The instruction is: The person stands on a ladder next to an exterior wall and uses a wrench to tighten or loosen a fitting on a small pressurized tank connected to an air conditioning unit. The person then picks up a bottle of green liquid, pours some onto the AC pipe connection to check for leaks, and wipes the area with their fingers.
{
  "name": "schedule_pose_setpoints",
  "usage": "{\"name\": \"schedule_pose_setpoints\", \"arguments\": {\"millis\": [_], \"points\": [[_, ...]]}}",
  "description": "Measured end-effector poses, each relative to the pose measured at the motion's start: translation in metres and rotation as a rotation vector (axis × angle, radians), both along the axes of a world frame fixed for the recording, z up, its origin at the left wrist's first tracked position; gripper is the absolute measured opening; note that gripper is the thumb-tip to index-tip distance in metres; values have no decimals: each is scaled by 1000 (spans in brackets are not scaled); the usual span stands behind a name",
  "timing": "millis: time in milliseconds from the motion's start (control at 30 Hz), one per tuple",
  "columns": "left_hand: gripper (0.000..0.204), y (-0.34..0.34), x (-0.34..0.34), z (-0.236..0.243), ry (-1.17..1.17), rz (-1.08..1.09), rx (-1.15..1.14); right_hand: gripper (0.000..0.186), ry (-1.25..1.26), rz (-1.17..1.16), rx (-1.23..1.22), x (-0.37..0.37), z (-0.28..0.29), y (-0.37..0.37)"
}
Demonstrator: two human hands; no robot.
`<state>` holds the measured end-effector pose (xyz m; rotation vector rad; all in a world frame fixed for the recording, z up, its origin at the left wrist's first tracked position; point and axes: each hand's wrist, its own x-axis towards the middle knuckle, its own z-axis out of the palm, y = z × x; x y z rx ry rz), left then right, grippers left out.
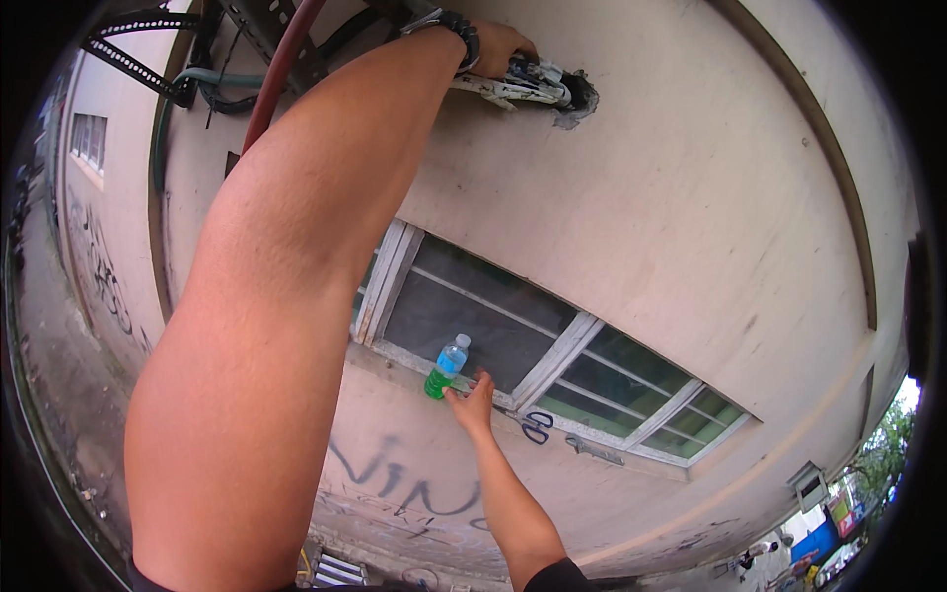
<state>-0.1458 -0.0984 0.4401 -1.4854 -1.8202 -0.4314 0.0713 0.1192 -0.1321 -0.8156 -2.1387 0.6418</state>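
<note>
My left arm reaches up to the wall, a dark band on its wrist. My left hand [505, 49] is closed on a bundle of worn white wrapped pipes [523, 87], which runs into a rough hole [584, 93]. Lower down, my right hand [473, 400] is beside a clear plastic bottle [449, 366] with a blue label, a pale cap and green liquid in its lower part. The bottle stands on the window ledge. My right thumb is at its lower side, with the fingers apart; whether the thumb touches it, I cannot tell.
Dark-handled scissors [538, 427] and a grey metal tool [595, 451] lie along the ledge below a white-framed window [572, 360]. A black slotted metal bracket [138, 61] and a red pipe [281, 74] are at the upper left. Graffiti [404, 488] marks the wall below.
</note>
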Motion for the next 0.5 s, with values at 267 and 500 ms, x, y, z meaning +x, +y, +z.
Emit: {"name": "schedule_pose_setpoints", "arguments": {"millis": [267,500], "points": [[60,0,-5,0,10,-19,5,99,30,-8,-51,-28,-4,-9],[60,-2,-2,-2,-4,-41,7,92,146,-55,-40,-41,-17,3]]}}
